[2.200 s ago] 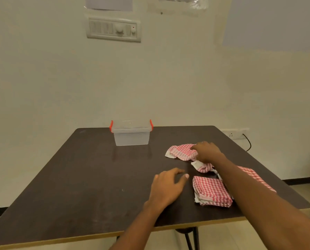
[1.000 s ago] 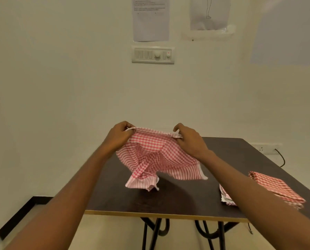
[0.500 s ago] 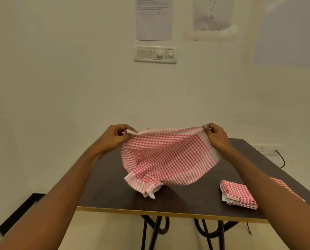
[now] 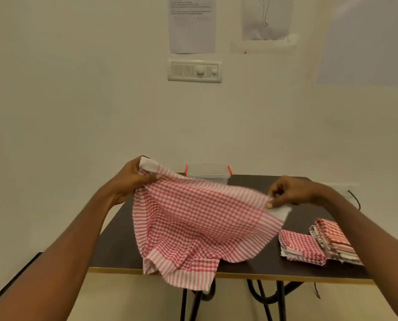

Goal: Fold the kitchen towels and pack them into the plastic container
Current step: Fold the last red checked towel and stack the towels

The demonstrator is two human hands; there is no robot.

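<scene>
A red-and-white checked kitchen towel hangs unfolded in the air over the dark table. My left hand pinches its upper left corner, held high. My right hand pinches the opposite corner, lower and to the right. The towel's bottom droops past the table's front edge. A clear plastic container with red clips stands at the table's far edge, partly hidden behind the towel. Two folded towels lie at the right: a small red checked one and a striped one beside it.
The table stands against a cream wall with a switch panel and taped papers above. A wall socket with a black cable sits to the right of the table. Black metal table legs show below the front edge.
The towel, bunched between both hands a second ago, is now spread wide. My right hand has moved right and down, my left hand has risen slightly. The view has shifted left.
</scene>
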